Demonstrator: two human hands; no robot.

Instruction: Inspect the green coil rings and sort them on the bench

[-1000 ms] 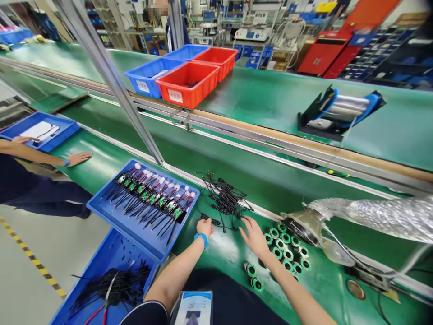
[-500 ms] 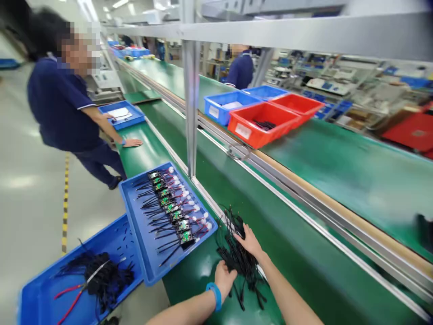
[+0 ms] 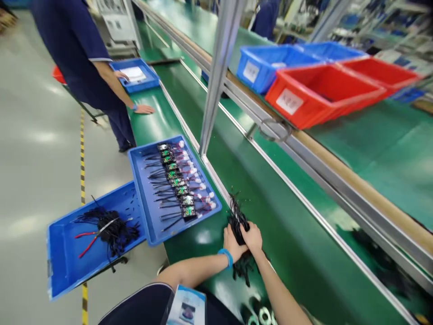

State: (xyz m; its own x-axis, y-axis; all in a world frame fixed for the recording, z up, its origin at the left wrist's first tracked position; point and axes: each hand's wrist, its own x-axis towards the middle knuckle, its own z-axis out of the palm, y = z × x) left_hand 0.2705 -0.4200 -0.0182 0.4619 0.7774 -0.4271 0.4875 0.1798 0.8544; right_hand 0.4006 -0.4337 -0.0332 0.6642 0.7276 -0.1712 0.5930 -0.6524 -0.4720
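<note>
A bundle of black cables [image 3: 236, 211] lies on the green bench, gathered between my two hands. My left hand [image 3: 233, 243], with a blue band at its wrist, closes round the bundle from the left. From the right, my right hand [image 3: 252, 237] grips the same bundle, its thumb near the left one. Bare wire ends fan out beyond the hands, and the thicker ends hang out below them. To the left sits a blue tray [image 3: 144, 216] with a row of small green circuit boards [image 3: 176, 183] with black leads and white connectors.
A lower blue tray [image 3: 64, 266] holds more black cables [image 3: 113, 230] and red-handled pliers [image 3: 88, 243]. A co-worker [image 3: 77, 58] stands at the far left, one hand on the bench. Red bins [image 3: 324, 90] and blue bins [image 3: 260, 67] sit on the raised shelf, beside a metal post [image 3: 219, 72].
My hands have drawn together and squeezed the spread cables into a tighter bundle. The view has tilted downward, bringing my badge into sight.
</note>
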